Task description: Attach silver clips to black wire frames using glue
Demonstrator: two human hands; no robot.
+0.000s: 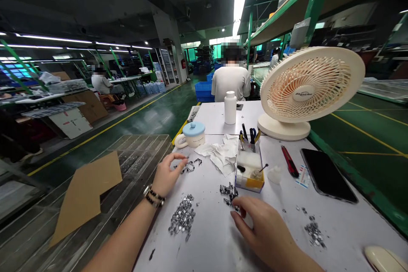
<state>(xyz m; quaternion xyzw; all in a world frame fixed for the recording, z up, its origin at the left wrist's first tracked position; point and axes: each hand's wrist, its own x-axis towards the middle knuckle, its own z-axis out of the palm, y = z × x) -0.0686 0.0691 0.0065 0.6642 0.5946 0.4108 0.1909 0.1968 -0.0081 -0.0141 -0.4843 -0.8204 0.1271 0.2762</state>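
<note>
The cream desk fan's [310,89] badge and the lidded mug's [193,134] print are showing too small to read. The left hand [167,175] is reaching forward, fingers loosely parted, tips touching black metal clips [191,165] on the white table [213,238]. The right hand [264,229] is lying palm-down, fingertips [238,211] resting at a second clip cluster [228,190]; whether they are pinching one, I cannot tell.

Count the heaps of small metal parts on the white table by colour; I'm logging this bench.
Silver heaps: 2, one mid-table, one at far right.
Dark clip clusters: 2, one by the right hand, one by the left hand.
Total: 4
</note>
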